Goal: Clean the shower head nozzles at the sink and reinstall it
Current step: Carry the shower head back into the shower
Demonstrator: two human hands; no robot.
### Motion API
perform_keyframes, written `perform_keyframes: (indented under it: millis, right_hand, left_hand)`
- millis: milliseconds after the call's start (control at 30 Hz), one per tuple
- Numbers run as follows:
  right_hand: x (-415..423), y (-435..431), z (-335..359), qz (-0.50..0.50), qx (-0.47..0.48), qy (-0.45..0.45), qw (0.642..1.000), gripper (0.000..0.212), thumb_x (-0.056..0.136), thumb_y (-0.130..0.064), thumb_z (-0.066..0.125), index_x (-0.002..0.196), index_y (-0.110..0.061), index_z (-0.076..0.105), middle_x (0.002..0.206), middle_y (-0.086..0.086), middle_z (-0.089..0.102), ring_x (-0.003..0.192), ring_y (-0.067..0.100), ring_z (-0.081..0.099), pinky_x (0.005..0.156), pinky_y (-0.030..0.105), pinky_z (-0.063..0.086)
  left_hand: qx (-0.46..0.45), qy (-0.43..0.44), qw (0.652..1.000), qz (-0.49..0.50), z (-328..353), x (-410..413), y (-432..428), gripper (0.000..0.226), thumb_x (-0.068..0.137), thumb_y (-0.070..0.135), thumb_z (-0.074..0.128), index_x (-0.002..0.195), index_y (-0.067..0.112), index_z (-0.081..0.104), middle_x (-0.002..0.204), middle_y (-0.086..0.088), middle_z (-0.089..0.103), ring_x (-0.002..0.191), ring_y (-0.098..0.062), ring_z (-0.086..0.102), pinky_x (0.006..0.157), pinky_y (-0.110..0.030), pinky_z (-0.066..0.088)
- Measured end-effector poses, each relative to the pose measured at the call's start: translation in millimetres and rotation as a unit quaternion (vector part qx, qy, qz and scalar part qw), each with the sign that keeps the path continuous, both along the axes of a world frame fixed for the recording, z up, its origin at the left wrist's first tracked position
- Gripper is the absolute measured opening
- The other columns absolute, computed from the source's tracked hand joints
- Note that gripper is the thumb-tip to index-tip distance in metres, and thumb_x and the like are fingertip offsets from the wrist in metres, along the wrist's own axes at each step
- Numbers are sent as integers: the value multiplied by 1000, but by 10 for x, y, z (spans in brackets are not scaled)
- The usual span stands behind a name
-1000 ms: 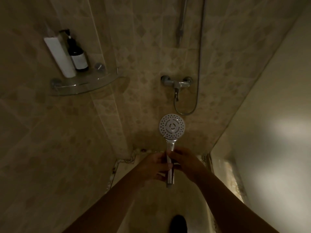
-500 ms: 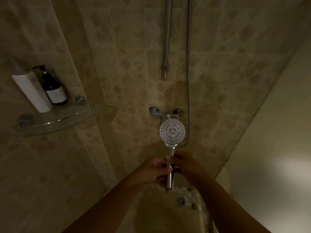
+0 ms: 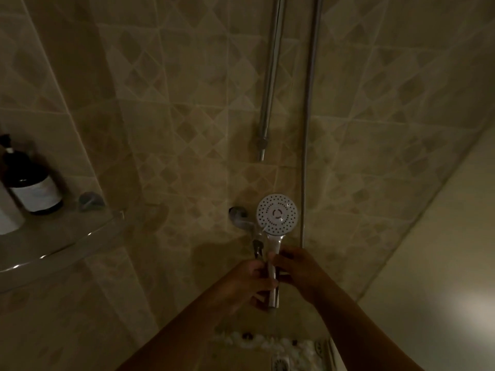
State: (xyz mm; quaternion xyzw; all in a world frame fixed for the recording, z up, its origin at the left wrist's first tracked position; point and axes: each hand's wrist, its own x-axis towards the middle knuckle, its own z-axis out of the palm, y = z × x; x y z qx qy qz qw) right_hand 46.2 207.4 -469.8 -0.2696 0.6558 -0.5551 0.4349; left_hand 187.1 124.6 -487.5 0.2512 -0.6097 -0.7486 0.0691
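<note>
A white round shower head (image 3: 277, 214) with a chrome handle stands upright in front of me, its nozzle face turned toward me. My left hand (image 3: 250, 281) and my right hand (image 3: 298, 270) both grip the handle below the head. The head covers most of the chrome wall mixer (image 3: 238, 216). A chrome slide rail (image 3: 269, 87) runs up the tiled wall above it. The metal hose (image 3: 308, 124) hangs straight down to the right of the rail; its lower end is hidden behind my right hand.
A glass corner shelf (image 3: 64, 242) at the left carries a dark pump bottle (image 3: 29, 183) and a white tube (image 3: 8, 212). A plain pale wall (image 3: 442, 263) closes the right side. The pebbled floor edge (image 3: 267, 342) shows below my hands.
The view has tilted up: shelf, mixer and rail sit lower in frame and the floor is mostly gone. The shower head now overlaps the mixer. Both hands keep their grip.
</note>
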Motion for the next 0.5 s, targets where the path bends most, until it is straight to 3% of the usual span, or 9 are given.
perform_keyframes:
  millis: [267, 400, 500]
  right_hand:
    - [-200, -419, -201, -29, 19, -13, 999, 14, 90, -8, 65, 103, -5, 70, 97, 12, 75, 87, 25, 73, 70, 31, 59]
    - [-306, -558, -161, -14, 30, 17, 999, 13, 90, -8, 66, 102, -7, 71, 97, 10, 76, 89, 23, 74, 71, 31, 59]
    - [-427, -589, -53, 9, 29, 45, 999, 12, 91, -8, 64, 101, -5, 71, 98, 12, 76, 91, 27, 73, 81, 37, 60]
  left_hand:
    - [23, -7, 999, -25, -256, -284, -503, 31, 88, 9, 70, 117, 12, 62, 105, -13, 67, 88, -25, 71, 69, -41, 59]
    - [17, -3, 999, -33, -170, -392, -638, 35, 91, 10, 67, 125, 16, 58, 115, -15, 67, 96, -31, 69, 74, -49, 60]
    - [1, 0, 999, -46, -65, -488, -720, 36, 92, 12, 66, 127, 16, 57, 121, -14, 68, 104, -36, 68, 78, -52, 59]
